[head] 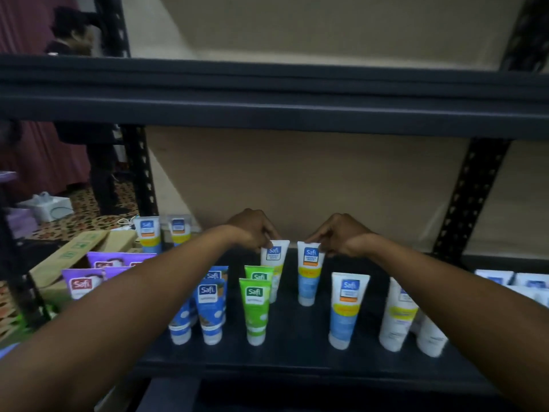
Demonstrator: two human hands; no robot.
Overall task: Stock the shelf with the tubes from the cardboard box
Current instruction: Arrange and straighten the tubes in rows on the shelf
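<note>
Fingers of the left hand (pixel 255 230) pinch the crimped top of one Safi tube (pixel 274 269), and the right hand (pixel 338 233) pinches its twin (pixel 309 272) the same way. Both tubes hang straight below the fingertips, long axis upright, caps down on the black shelf (pixel 297 346), just beside each other. White tops, yellow band, blue lower half. Letting go should leave them standing, I'd guess.

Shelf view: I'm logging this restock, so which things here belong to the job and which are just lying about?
Part of the job:
- left hand pinching a white tube
- right hand pinching a blue-and-yellow tube
- green tubes standing on the shelf
- cardboard box at left

Lying about:
- white container on the patterned floor
</note>
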